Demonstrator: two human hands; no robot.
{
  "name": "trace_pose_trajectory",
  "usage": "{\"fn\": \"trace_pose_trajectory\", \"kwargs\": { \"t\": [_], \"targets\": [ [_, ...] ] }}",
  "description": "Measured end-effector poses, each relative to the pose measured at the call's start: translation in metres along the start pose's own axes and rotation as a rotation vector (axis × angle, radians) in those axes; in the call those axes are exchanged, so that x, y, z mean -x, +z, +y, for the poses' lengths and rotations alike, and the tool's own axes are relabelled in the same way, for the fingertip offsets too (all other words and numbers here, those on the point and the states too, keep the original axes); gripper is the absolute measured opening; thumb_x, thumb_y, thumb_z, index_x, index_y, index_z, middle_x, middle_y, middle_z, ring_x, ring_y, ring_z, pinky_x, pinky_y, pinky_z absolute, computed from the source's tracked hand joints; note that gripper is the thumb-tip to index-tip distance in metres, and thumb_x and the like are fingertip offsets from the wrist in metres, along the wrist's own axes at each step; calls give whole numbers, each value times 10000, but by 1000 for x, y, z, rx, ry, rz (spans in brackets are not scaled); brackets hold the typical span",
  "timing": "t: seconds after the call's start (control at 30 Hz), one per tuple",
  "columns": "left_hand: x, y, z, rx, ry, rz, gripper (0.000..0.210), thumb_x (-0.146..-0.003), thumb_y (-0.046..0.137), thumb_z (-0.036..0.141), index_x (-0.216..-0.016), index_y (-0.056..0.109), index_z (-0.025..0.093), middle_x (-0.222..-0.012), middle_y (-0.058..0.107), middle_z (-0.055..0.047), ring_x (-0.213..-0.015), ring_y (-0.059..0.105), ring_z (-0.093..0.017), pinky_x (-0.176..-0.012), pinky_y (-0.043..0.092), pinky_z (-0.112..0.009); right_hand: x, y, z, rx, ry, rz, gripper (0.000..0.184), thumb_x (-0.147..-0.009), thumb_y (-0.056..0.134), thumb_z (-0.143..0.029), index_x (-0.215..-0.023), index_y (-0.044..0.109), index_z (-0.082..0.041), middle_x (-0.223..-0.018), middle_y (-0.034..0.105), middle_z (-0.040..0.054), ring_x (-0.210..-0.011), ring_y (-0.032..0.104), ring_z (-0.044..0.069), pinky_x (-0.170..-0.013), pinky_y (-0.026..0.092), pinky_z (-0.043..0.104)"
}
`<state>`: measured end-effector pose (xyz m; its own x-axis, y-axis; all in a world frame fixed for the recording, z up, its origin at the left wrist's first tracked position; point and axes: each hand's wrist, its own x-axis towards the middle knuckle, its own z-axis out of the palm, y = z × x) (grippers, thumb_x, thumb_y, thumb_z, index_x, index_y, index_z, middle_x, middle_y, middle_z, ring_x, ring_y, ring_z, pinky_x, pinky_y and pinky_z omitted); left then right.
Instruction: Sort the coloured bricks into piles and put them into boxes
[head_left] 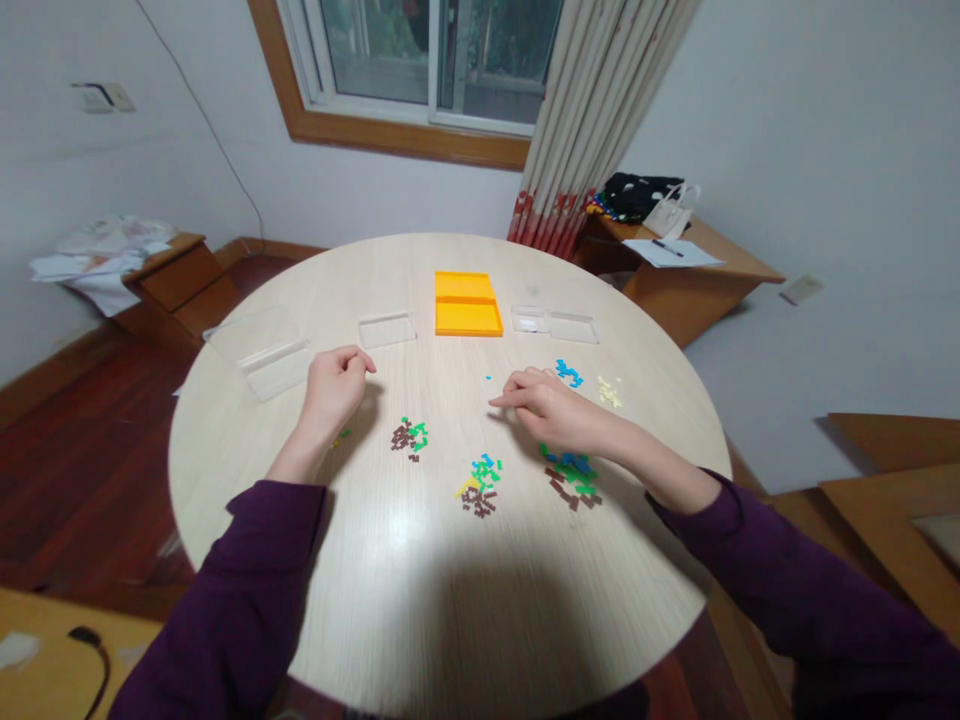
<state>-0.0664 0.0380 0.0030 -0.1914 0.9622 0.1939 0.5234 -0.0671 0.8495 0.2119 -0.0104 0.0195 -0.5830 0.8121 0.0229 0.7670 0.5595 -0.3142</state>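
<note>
My left hand (339,385) is held above the left side of the round table, its fingers curled in closely. Whatever it may hold is hidden. A few small green and yellow pieces (342,436) lie partly behind its wrist. My right hand (541,402) hovers over the right half with the index finger stretched out. Just beyond that fingertip lies a single tiny blue piece (488,378), apart from it. Below the right hand sits a pile of blue, green and brown pieces (574,475). Farther right are blue pieces (568,373) and pale yellow pieces (609,391).
Two more mixed piles, brown and green pieces (405,437) and multicoloured pieces (480,485), lie mid-table. At the back stand an open orange case (468,330), a clear tray (387,341), a clear open box (574,340) and a larger clear box (279,393).
</note>
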Motion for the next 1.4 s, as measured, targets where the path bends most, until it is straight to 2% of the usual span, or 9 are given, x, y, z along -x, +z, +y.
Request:
{"fn": "trace_pose_trajectory", "kwargs": {
  "t": [0.13,0.37,0.57,0.67,0.77,0.9,0.97,1.17,1.4],
  "targets": [
    [-1,0,1,11,-9,-7,185,-613,404,190,-496,548,193,-428,410,29,-483,389,-139,-533,277,-279,-20,9,16,166,125,25,430,-886,337,-95,-1124,690,-160,-982,608,149,-933,499,262,-823,350,385],
    [-1,-1,2,17,-16,-25,205,-636,409,138,-495,549,189,-436,408,34,-496,389,-137,-568,303,-283,-28,19,25,247,127,21,419,-919,307,-113,-1139,662,-142,-980,599,149,-890,469,243,-795,309,360],
    [-1,-1,2,12,-19,-20,204,-638,411,137,-503,555,188,-437,409,34,-492,386,-136,-564,301,-287,-8,24,4,208,15,-18,373,-909,354,-120,-1010,712,-143,-928,600,139,-872,469,234,-781,298,364],
    [-1,-1,1,8,-15,-19,195,-627,408,158,-502,554,190,-439,414,33,-491,395,-138,-560,302,-284,6,17,-4,134,-64,-40,379,-901,369,-116,-1046,716,-160,-928,615,120,-893,500,229,-801,321,364],
    [-2,-1,-1,1,-6,-16,187,-614,407,188,-504,558,192,-436,416,29,-492,400,-143,-550,295,-284,13,1,14,157,12,34,414,-881,379,-110,-1147,690,-172,-947,632,117,-928,520,243,-826,339,378],
    [-2,0,-5,-5,19,-10,192,-606,402,216,-521,572,193,-436,422,24,-483,394,-144,-531,278,-285,17,-13,66,309,362,111,453,-852,358,-66,-1149,696,-124,-1002,650,172,-959,542,274,-807,345,405],
    [-1,1,-5,-5,18,-12,198,-608,395,223,-520,570,194,-433,425,23,-472,384,-141,-520,267,-283,21,-11,87,343,433,86,449,-850,347,-62,-1097,715,-131,-982,651,179,-938,551,283,-784,353,412],
    [-2,2,-6,2,10,-5,191,-610,392,223,-525,561,194,-424,402,31,-456,368,-130,-506,258,-272,30,6,105,338,405,116,495,-840,337,-89,-1179,687,-178,-968,637,146,-919,546,275,-783,365,401],
    [-3,1,-6,-14,9,-21,186,-614,391,207,-523,552,190,-432,404,35,-469,373,-127,-515,263,-273,22,9,104,357,364,110,452,-844,349,-97,-1093,725,-138,-926,618,170,-859,501,274,-733,306,395]
  ]
}}
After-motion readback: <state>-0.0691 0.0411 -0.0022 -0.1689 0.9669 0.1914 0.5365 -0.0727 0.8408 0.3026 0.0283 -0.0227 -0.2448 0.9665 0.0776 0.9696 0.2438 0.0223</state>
